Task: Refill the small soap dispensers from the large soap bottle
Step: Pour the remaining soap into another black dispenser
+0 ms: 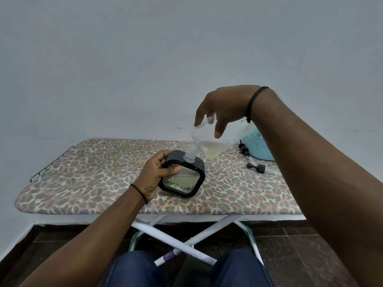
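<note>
My left hand (pixel 155 175) grips a small square soap dispenser (pixel 182 179) with a black frame and a textured clear face, tilted above the ironing board (pixel 87 175). My right hand (pixel 221 108) holds the large clear soap bottle (pixel 211 141) upturned, with its threaded neck set in the dispenser's top opening. A little pale yellow-green liquid sits low in the bottle near the neck. Greenish liquid shows inside the dispenser.
A black pump head (pixel 256 167) lies on the leopard-print board to the right, and another black pump part (pixel 243 149) sits beside a light blue basket (pixel 259 148) at the far right. A wall stands behind the board. White crossed legs are underneath, my knees below.
</note>
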